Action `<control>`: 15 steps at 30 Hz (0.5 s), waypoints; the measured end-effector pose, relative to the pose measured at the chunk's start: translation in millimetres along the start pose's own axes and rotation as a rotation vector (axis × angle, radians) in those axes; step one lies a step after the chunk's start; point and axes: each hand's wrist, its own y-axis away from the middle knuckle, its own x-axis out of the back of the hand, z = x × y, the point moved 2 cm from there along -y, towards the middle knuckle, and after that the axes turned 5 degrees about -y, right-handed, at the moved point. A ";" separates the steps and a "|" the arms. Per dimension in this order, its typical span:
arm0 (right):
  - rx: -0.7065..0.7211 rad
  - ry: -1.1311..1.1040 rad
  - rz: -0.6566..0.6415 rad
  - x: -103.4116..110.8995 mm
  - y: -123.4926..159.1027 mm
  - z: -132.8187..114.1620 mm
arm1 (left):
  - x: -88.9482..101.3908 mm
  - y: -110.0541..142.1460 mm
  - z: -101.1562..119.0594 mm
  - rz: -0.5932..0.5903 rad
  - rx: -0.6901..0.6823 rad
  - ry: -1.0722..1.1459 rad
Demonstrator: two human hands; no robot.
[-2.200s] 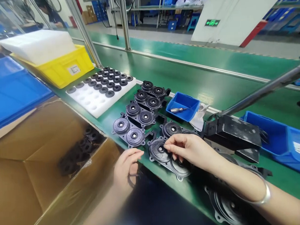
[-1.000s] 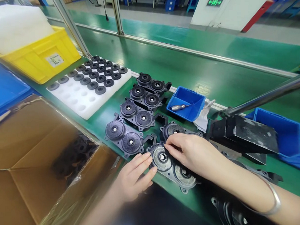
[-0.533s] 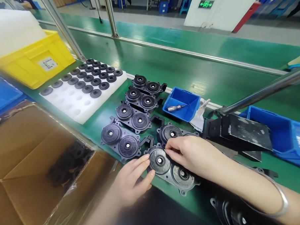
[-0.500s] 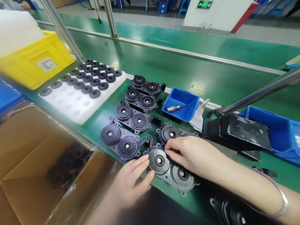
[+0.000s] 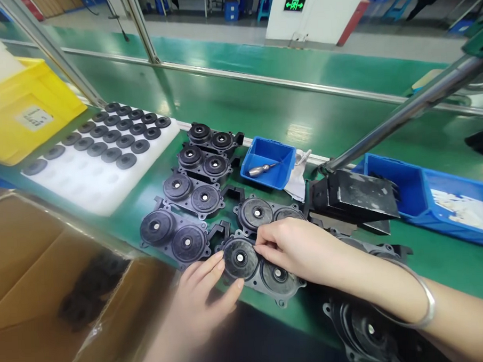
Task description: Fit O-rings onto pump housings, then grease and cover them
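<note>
In front of me a black twin-disc housing lies on the green table. It has two round discs with bright metal centres. My left hand rests against its left edge, fingers apart and fingertips touching the rim of the left disc. My right hand reaches over from the right, thumb and forefinger pinched at that disc's upper right rim. Whatever the pinch holds is hidden. Just behind it lies another housing, partly covered by my right hand. Several similar housings form a column to the left.
A white foam tray carries rows of black discs, beside a yellow crate. A cardboard box with dark parts stands front left. A blue bin holds a screwdriver. Black blocks and a metal pole are right.
The view has turned slightly right, so the scene sits further left. Both hands remain at the same housing; the left thumb and fingers are a little more spread.
</note>
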 end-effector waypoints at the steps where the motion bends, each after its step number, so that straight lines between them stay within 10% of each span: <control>1: -0.001 0.004 -0.007 0.2 1.5 -0.7 | 0.0 -0.3 0.9 -0.005 0.004 -0.009; 15: -0.010 0.032 0.137 -4.2 -2.5 -8.0 | -0.7 -5.8 9.0 -0.032 0.056 -0.008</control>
